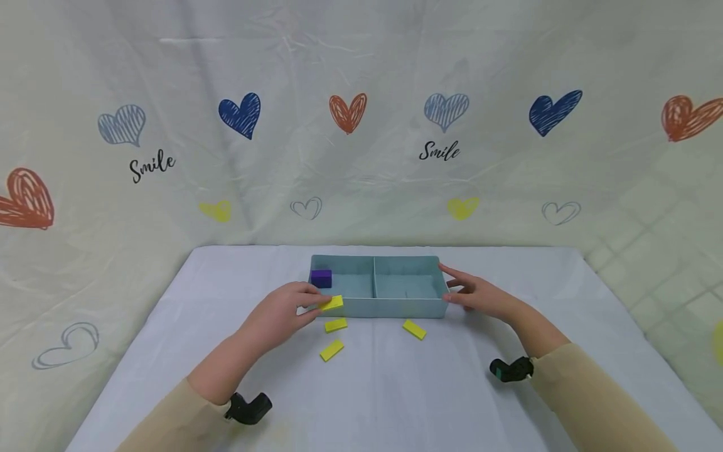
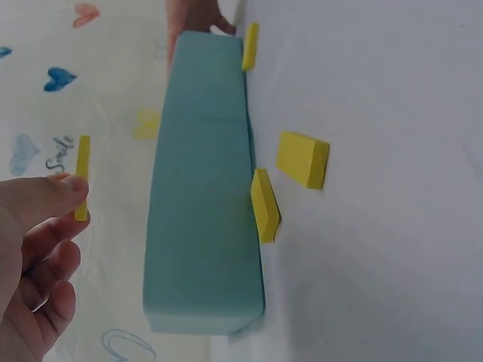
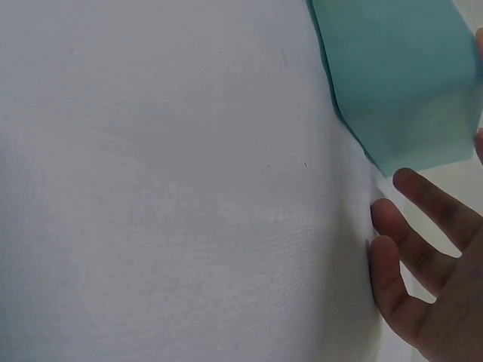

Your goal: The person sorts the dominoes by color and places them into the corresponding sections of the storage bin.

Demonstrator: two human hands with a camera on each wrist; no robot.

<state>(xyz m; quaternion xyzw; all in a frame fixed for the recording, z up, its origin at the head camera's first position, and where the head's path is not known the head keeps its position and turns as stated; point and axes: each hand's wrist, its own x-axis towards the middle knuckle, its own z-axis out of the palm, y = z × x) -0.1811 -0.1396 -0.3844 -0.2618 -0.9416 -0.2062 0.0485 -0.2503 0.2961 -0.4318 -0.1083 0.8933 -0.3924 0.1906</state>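
Observation:
A teal two-compartment box (image 1: 395, 308) stands toward the back of the table. My left hand (image 1: 285, 314) pinches a flat yellow block (image 1: 333, 303) between thumb and fingers, above the front wall of the left compartment; the left wrist view shows this yellow block (image 2: 83, 177) edge-on. Inside the left compartment, against its left wall, lies a dark purple block (image 1: 321, 278). At the box's right end my right hand (image 1: 480, 295) spreads its fingers, the index finger and thumb touching the rim. In the right wrist view, the other fingers (image 3: 411, 264) extend beside the box, holding nothing.
Two yellow blocks, one nearer the box (image 1: 336, 325) and one farther forward (image 1: 332, 350), lie in front of its left half. A third yellow block (image 1: 415, 329) lies before the right half. The white-covered table (image 1: 373, 395) meets a heart-patterned backdrop (image 1: 384, 226) behind.

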